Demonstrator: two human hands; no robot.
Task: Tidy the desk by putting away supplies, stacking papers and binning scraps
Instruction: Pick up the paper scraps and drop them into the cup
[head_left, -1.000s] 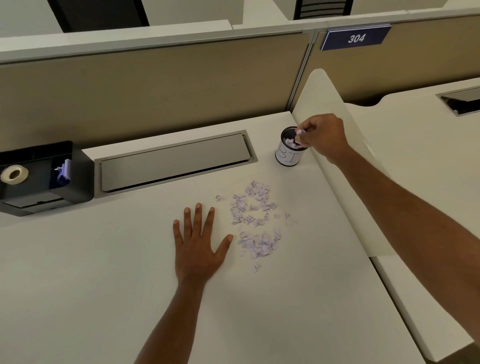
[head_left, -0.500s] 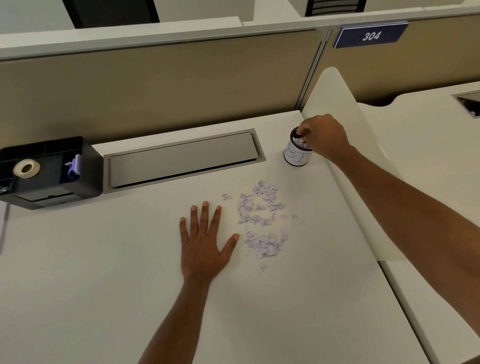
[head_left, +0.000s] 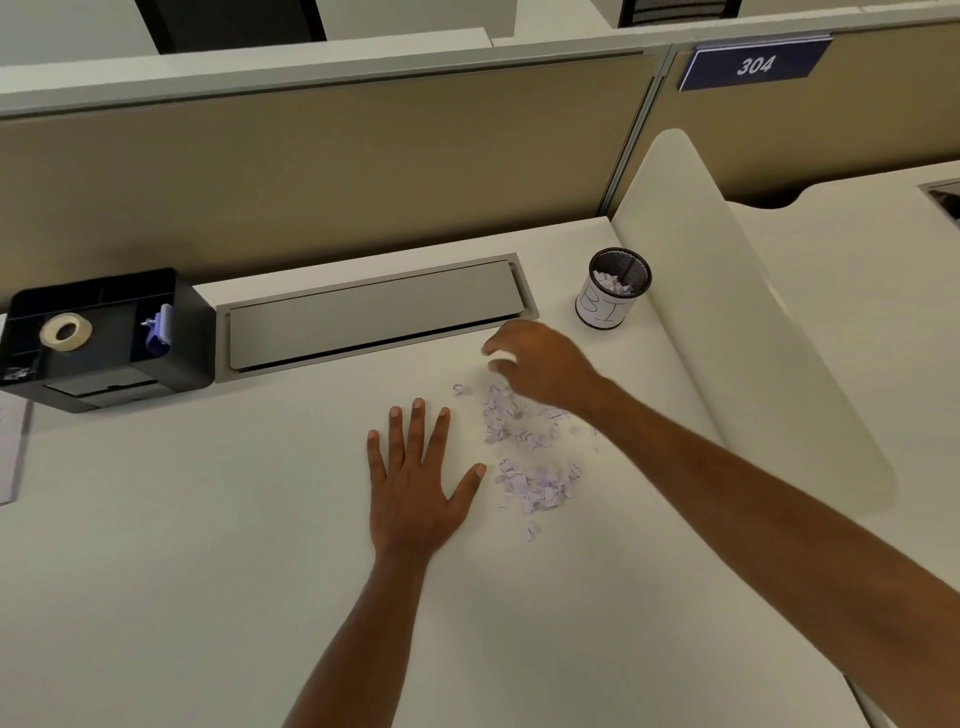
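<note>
A pile of small pale purple paper scraps (head_left: 530, 457) lies scattered on the white desk (head_left: 208, 545). My left hand (head_left: 415, 483) rests flat on the desk just left of the pile, fingers spread. My right hand (head_left: 540, 364) hovers over the pile's far edge, blurred, fingers loosely curled downward and holding nothing that I can see. A small black mesh cup (head_left: 613, 288) with a white paper label stands at the back right and holds some scraps.
A black desk organiser (head_left: 109, 338) at the back left holds a roll of tape (head_left: 66, 331) and a purple item. A grey cable-tray lid (head_left: 374, 317) runs along the back. A white divider panel (head_left: 737, 312) bounds the right side. Paper shows at the left edge.
My right hand has left the mesh cup and moved left and toward me, down over the scrap pile. My left hand has stayed flat on the desk.
</note>
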